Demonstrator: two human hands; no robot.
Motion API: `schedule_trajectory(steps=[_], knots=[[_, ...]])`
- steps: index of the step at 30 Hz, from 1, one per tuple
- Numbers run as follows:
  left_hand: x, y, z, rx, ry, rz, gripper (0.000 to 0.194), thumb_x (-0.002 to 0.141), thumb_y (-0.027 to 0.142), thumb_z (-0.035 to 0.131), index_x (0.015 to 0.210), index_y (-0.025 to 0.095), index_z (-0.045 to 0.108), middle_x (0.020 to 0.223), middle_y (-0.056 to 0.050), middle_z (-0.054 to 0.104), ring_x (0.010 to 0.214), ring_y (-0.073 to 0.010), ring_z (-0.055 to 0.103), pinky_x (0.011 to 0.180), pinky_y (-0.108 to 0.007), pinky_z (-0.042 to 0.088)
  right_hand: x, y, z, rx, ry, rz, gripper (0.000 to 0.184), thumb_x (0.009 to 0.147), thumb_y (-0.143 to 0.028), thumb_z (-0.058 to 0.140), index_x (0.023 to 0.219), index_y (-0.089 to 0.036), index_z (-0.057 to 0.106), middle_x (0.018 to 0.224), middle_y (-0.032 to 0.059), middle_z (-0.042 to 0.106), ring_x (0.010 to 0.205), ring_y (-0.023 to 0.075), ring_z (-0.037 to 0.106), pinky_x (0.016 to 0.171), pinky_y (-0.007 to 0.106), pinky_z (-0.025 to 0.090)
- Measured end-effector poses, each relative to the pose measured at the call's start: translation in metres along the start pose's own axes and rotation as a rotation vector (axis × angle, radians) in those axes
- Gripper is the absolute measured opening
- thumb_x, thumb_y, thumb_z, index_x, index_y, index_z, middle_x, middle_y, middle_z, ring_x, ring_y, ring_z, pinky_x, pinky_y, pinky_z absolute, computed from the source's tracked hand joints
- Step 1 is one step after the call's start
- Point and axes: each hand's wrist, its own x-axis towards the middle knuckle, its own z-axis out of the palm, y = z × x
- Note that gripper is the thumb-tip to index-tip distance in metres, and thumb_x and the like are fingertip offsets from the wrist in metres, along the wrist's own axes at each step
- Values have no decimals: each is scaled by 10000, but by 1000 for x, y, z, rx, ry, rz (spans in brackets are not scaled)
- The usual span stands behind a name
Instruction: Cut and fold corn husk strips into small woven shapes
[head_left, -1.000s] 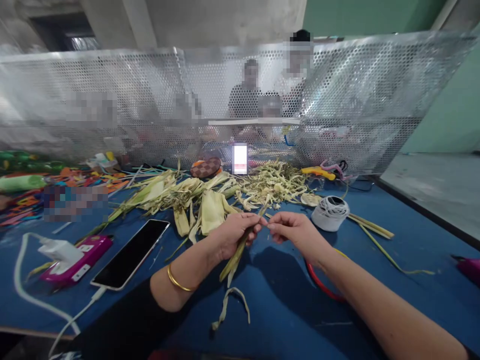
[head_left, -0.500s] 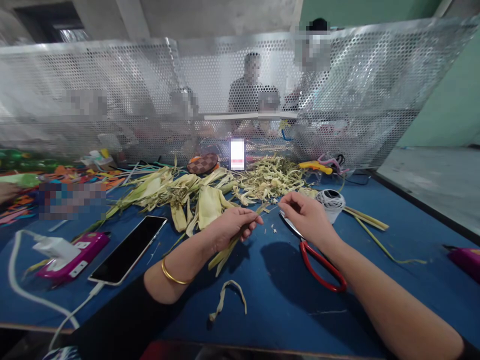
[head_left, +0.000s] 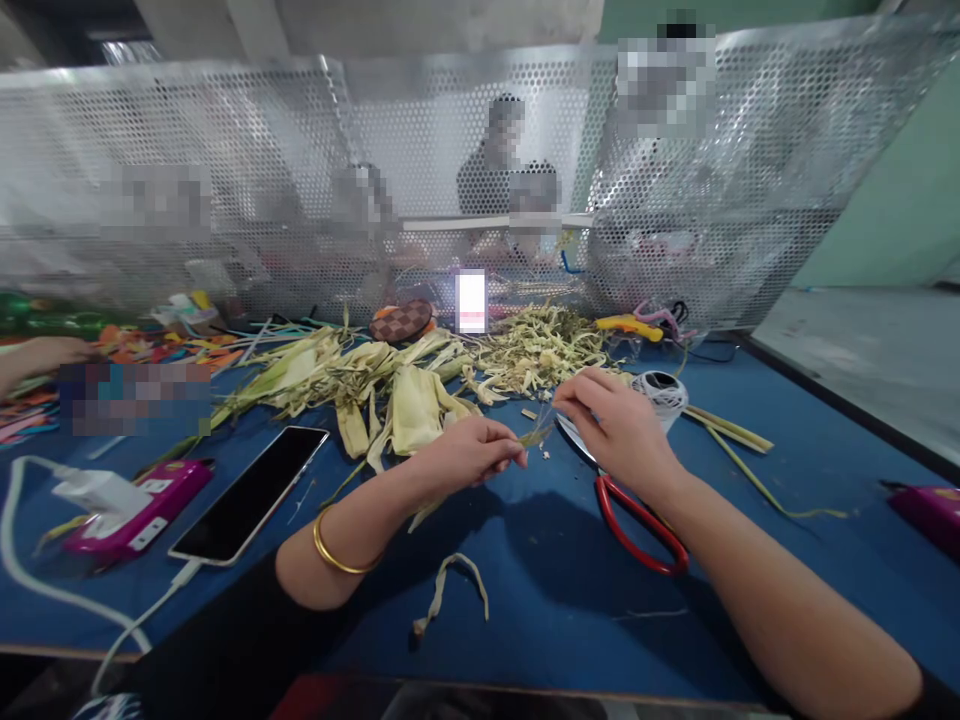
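Note:
My left hand [head_left: 476, 452] is closed around a strip of corn husk [head_left: 534, 438], whose tip shows past the fingers and whose tail hangs below the wrist. Opposite it, my right hand [head_left: 611, 412] pinches a fine thread [head_left: 551, 420] stretched toward the husk tip. Beneath the right hand lie red-handled scissors [head_left: 645, 542], blades partly covered. A ball of white thread [head_left: 667, 395] stands just behind that hand. One curled husk strip [head_left: 446, 590] rests on the blue table [head_left: 555, 630] near the front.
Heaped husks [head_left: 416, 410] and shredded husk [head_left: 544, 350] lie across the back, near a checkered pouch [head_left: 401, 320]. At left are a charging phone [head_left: 251, 495] and a purple power strip [head_left: 139, 510]. A perforated screen [head_left: 420, 130] rises behind. Another person's hand [head_left: 45, 360] reaches in at far left.
My right hand has shifted slightly up and left, and the thread near the husk tip shows more clearly. My left hand has turned so its fingers face down more. The view tilted slightly.

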Motion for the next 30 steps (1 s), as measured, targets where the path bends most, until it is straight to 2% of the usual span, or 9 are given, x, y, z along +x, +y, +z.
schedule_trajectory(steps=[5, 9, 14, 17, 20, 22, 24, 27, 30], knots=[[-5, 4, 0, 260, -132, 91, 261, 856, 290, 474, 753, 135, 657, 550, 47, 449, 491, -76, 374, 510, -213, 284, 0, -1, 3, 113, -48, -32, 160, 912, -196, 464, 790, -200, 566, 795, 46, 585, 732, 168, 558, 657, 274, 414], [-10, 12, -2, 375, -188, 233, 260, 885, 269, 451, 788, 144, 658, 581, 42, 453, 559, -91, 410, 568, -212, 314, 0, 5, 10, 224, -20, 75, 145, 879, -200, 496, 745, -203, 552, 746, 24, 581, 703, 154, 536, 657, 271, 412], [-13, 17, -4, 389, -81, 350, 260, 905, 237, 409, 816, 150, 637, 614, 34, 453, 590, -99, 423, 592, -210, 332, -2, 23, 26, 501, -157, 427, 146, 810, -292, 542, 695, -204, 539, 576, -24, 536, 539, 135, 492, 547, 263, 394], [-9, 13, -7, 383, 76, 398, 271, 913, 239, 389, 807, 150, 623, 610, 36, 447, 586, -104, 431, 596, -216, 343, -7, 23, 34, 577, -259, 490, 167, 804, -310, 534, 675, -205, 522, 542, -35, 519, 512, 129, 475, 539, 262, 392], [-4, 8, -11, 445, 294, 388, 269, 910, 231, 396, 800, 155, 629, 620, 27, 491, 605, -116, 472, 615, -225, 360, -11, 8, 37, 454, -303, 379, 186, 849, -289, 493, 681, -210, 493, 571, -30, 505, 538, 131, 474, 549, 254, 376], [-1, 5, -14, 539, 401, 363, 259, 905, 207, 406, 795, 159, 636, 643, 13, 543, 633, -129, 510, 644, -234, 376, -14, -6, 34, 316, -292, 189, 187, 883, -245, 454, 703, -208, 489, 661, -2, 531, 612, 141, 495, 589, 255, 379], [1, 1, -15, 673, 437, 342, 254, 903, 188, 412, 798, 159, 641, 686, -8, 594, 677, -147, 548, 672, -246, 392, -16, -19, 30, 154, -259, -2, 196, 912, -204, 405, 751, -202, 518, 739, 30, 544, 673, 157, 503, 616, 263, 373], [2, -4, -11, 930, 352, 341, 212, 873, 145, 439, 824, 159, 645, 782, -46, 654, 767, -184, 591, 692, -269, 404, -15, -30, 21, -41, -222, -150, 226, 931, -192, 373, 805, -192, 560, 758, 48, 523, 657, 167, 479, 597, 276, 344], [-1, -6, -4, 1053, 118, 412, 201, 806, 82, 486, 847, 184, 655, 839, -34, 683, 809, -182, 606, 674, -252, 395, -11, -26, 14, -4, -211, -130, 220, 928, -181, 379, 814, -194, 567, 770, 45, 518, 669, 162, 483, 608, 271, 352]])
